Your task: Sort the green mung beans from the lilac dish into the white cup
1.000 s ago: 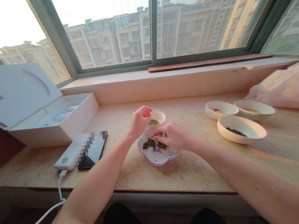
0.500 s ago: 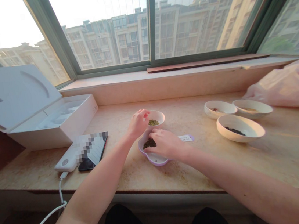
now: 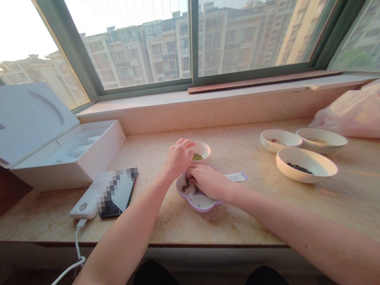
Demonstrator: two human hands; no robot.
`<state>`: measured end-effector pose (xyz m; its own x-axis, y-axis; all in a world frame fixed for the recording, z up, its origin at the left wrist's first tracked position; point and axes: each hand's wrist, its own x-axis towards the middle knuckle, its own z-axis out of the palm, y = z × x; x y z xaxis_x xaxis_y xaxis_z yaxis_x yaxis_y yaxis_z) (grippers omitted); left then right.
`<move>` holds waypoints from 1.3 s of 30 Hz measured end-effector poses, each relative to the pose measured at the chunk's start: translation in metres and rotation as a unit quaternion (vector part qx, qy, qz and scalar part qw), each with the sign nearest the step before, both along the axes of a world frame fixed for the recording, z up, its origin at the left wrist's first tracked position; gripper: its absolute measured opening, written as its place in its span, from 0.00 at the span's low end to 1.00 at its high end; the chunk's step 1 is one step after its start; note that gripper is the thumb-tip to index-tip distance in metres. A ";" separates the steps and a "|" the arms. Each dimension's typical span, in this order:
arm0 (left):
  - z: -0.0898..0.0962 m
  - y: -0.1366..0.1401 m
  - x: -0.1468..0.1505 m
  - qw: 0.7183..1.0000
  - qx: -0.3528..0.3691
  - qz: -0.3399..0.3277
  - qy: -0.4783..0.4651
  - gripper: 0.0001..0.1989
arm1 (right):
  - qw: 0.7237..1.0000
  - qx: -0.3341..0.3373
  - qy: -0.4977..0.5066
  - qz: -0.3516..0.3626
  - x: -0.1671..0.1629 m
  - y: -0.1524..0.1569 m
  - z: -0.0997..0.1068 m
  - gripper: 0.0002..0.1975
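Observation:
My left hand (image 3: 179, 156) hovers over the left side of a small white bowl (image 3: 205, 150) holding green beans (image 3: 197, 156), its fingers loosely curved and apart. I cannot tell whether it touches the rim. Just in front sits a white, purple-rimmed, scalloped dish (image 3: 204, 204). My right hand (image 3: 209, 181) reaches into that dish from the right with its fingers bunched together around small dark beans, mostly hidden by the fingers. A few dark beans (image 3: 185, 186) lie at the dish's left side. A purple-edged tab with a white label (image 3: 236, 177) sticks out to the right.
Three white bowls stand right: one with dark pieces (image 3: 306, 164), one behind left (image 3: 280, 139), one behind right (image 3: 321, 137). A plastic bag (image 3: 369, 108) lies beyond. At left are an open white box (image 3: 71, 154), a phone (image 3: 122, 197) and a cabled power bank (image 3: 84, 203).
My right hand has closed its fingers and shifted slightly within the dish, and the dark heap on the dish's left has shrunk to a few beans. My left hand has barely moved.

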<state>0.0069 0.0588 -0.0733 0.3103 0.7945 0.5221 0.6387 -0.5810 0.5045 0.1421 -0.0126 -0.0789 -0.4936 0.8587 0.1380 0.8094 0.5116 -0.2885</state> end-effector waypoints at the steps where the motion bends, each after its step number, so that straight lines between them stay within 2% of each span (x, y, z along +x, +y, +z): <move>1: 0.000 -0.001 0.000 1.000 0.000 -0.001 -0.001 0.11 | 1.000 0.002 -0.004 0.000 0.000 0.000 0.000 0.09; 10: 0.003 -0.005 0.002 1.000 -0.005 -0.004 -0.005 0.11 | 0.997 0.034 -0.071 -0.002 -0.003 -0.006 0.010 0.12; 14: 0.004 -0.006 0.002 1.000 -0.007 -0.007 -0.011 0.11 | 0.997 0.041 -0.063 -0.001 0.000 -0.007 0.015 0.09; 20: 0.005 -0.006 0.000 1.000 -0.013 -0.005 -0.016 0.11 | 0.997 0.046 -0.055 -0.038 0.007 -0.006 0.022 0.08; 25: 0.006 -0.006 -0.001 1.000 -0.011 -0.004 -0.016 0.11 | 0.997 0.053 -0.049 -0.020 0.012 -0.005 0.022 0.07; 28: 0.006 -0.007 -0.002 1.000 -0.005 -0.010 -0.016 0.11 | 0.999 0.046 -0.011 -0.015 0.015 -0.004 0.024 0.07; 31: 0.007 -0.007 -0.002 1.000 -0.001 -0.012 -0.020 0.10 | 0.995 0.000 0.100 -0.027 0.022 -0.002 0.028 0.07; 34: 0.009 -0.007 -0.003 1.000 0.002 -0.011 -0.025 0.10 | 0.959 -0.122 0.256 -0.007 0.031 0.003 0.029 0.08; 36: 0.010 -0.007 -0.004 1.000 0.004 -0.013 -0.023 0.10 | 0.912 -0.224 0.344 0.021 0.036 0.007 0.028 0.11; 39: 0.011 -0.008 -0.004 1.000 0.006 -0.014 -0.015 0.10 | 0.842 -0.314 0.435 0.058 0.042 0.011 0.026 0.16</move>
<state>0.0026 0.0504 -0.0620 0.3168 0.7790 0.5411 0.6062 -0.6050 0.5162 0.1845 -0.0014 -0.0533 -0.5251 0.8506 0.0271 0.1075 0.0979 -0.9894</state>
